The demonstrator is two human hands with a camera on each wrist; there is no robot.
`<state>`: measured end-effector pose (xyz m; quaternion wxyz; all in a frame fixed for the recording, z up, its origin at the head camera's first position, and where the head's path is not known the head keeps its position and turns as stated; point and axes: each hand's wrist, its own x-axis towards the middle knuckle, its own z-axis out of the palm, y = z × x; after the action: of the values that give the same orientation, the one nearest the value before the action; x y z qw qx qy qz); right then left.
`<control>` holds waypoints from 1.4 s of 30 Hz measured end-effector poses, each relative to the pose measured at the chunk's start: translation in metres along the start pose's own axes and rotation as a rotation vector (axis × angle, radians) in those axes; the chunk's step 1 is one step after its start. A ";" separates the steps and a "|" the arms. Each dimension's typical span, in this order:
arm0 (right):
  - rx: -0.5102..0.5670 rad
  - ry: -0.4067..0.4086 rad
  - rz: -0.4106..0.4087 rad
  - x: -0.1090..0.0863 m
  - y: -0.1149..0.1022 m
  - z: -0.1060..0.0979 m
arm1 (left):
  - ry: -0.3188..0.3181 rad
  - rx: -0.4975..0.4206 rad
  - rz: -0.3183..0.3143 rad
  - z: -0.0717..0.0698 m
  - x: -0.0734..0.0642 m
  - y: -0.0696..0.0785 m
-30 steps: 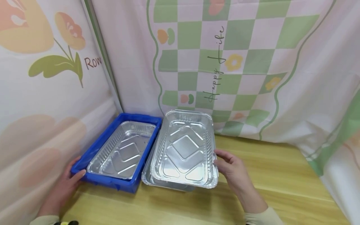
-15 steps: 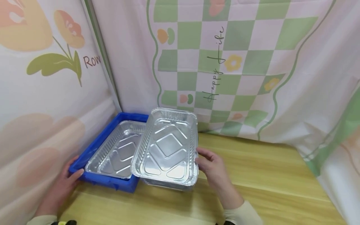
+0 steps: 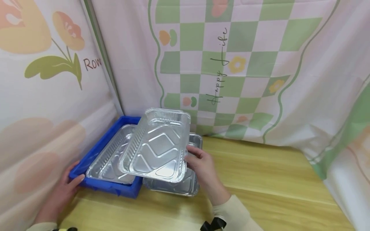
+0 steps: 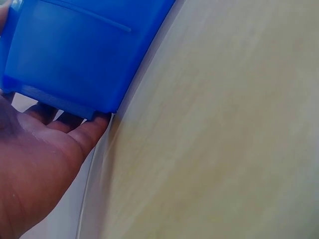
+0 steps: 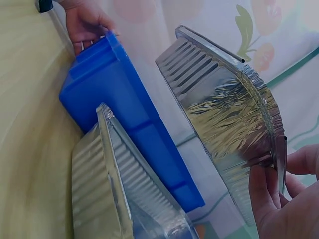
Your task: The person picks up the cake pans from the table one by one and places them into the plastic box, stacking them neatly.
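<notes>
My right hand [image 3: 203, 168] pinches the right rim of a shiny rectangular foil tray [image 3: 160, 142] between thumb and fingers. That tray is raised and slightly tilted, overlapping the right side of a blue plastic crate [image 3: 127, 190]. Inside the crate lies another foil tray [image 3: 107, 165], partly covered by the raised one. A further foil tray [image 3: 173, 188] stands on the table against the crate's right side, half hidden. At the crate's near left corner, my left hand [image 3: 63, 192] grips the wall, thumb on the rim. The left wrist view shows fingers round the crate's end [image 4: 70, 59].
The wooden table [image 3: 268, 179] stretches to the right of the trays. A printed curtain [image 3: 231, 80] hangs close behind, and another printed cloth [image 3: 43, 128] rises along the left beside the crate.
My right hand has carried the raised foil tray leftward from above the table tray to partly over the crate, uncovering more of the table tray. My left hand stays on the crate's corner.
</notes>
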<state>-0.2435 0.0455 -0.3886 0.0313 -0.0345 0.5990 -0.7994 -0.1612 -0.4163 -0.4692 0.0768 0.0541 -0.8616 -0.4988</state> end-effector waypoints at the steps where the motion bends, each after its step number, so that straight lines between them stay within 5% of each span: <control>1: 0.002 0.000 -0.003 0.002 0.001 0.003 | 0.000 -0.002 0.003 0.000 0.000 0.000; 11: 0.044 -0.028 -0.023 0.007 0.006 0.028 | -0.031 -0.024 -0.065 -0.001 0.006 0.007; 31: 0.006 -0.066 0.007 -0.002 0.023 0.070 | -0.028 -0.020 -0.025 -0.001 -0.001 0.001; 36: 0.021 -0.051 0.017 -0.002 0.029 0.074 | -0.015 -0.073 -0.002 0.000 -0.001 -0.002; 42: 0.029 -0.039 -0.001 0.001 0.034 0.083 | -0.010 -0.267 0.029 0.003 -0.001 -0.002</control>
<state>-0.2362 -0.0435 -0.3980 0.0429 -0.0499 0.5864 -0.8073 -0.1612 -0.4148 -0.4730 0.0859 0.0284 -0.7885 -0.6084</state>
